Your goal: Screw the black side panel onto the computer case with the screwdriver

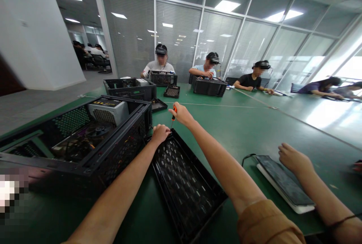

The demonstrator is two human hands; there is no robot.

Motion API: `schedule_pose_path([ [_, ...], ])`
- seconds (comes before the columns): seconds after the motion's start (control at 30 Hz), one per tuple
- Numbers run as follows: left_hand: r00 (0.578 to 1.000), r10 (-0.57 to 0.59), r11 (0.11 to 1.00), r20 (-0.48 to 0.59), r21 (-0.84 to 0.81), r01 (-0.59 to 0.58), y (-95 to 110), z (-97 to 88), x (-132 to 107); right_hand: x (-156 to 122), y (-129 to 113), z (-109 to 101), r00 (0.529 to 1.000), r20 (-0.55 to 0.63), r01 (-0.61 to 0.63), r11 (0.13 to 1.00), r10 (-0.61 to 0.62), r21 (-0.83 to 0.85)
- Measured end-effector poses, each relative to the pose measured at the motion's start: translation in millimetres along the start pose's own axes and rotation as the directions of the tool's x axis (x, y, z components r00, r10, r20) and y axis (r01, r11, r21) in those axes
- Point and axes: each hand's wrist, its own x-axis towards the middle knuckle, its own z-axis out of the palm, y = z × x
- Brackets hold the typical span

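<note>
My right hand is closed round the orange and black handle of a screwdriver, held upright. Its thin shaft points down at the far end of a black computer front panel, which lies with its hollow inner side up. At that same end my left hand is closed, its fingertips pinched together by the screwdriver's tip. Whatever those fingers hold is too small or hidden to make out. Left of the panel stands an opened black computer case with a grey power supply and a fan inside.
Beyond my case stand another opened case and a further panel. A phone lies on a white object at right, under another person's hand. Several people sit across the green table, some with computer cases.
</note>
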Motion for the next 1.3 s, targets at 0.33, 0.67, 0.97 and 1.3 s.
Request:
schedule_pose_path([
  [0.33,1.000,0.005,1.000,0.002,-0.009,-0.005,1.3,-2.4,-1.0,-0.2,-2.5,3.7,1.000,0.016,-0.007,1.000,0.007,0.005],
  [0.67,1.000,-0.012,1.000,0.012,-0.005,0.012,0.6,-1.7,-0.5,0.3,1.9,-5.0,0.985,0.108,-0.139,0.988,0.132,0.062],
  [0.97,1.000,-0.009,1.000,0.010,-0.006,0.009,1.2,-2.0,-0.2,-2.3,1.7,-1.3,0.994,0.046,-0.101,0.991,0.097,0.085],
  [1.3,1.000,0.002,1.000,-0.005,-0.002,-0.002,-0.7,0.2,-0.1,-7.3,-7.7,-2.4,0.972,0.184,-0.194,0.939,0.146,0.285],
])
